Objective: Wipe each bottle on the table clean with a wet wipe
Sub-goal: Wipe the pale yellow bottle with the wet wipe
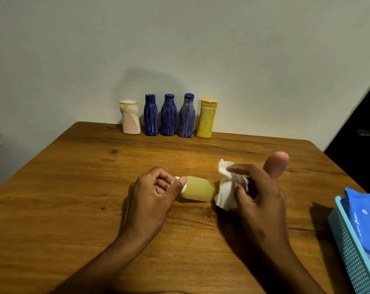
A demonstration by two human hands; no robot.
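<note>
A small yellow bottle (199,188) with a white cap lies on its side at the middle of the wooden table (74,187). My left hand (153,195) pinches its cap end. My right hand (257,193) grips a crumpled white wet wipe (226,187) right at the bottle's base end. A pink bottle (276,165) stands just behind my right hand. Against the wall stands a row: a white-pink bottle (130,117), three blue streaked bottles (169,115), and a yellow bottle (207,118).
A light blue mesh basket (349,249) sits at the table's right edge and holds a blue wipe pack (364,219). A dark object fills the far right beyond the table.
</note>
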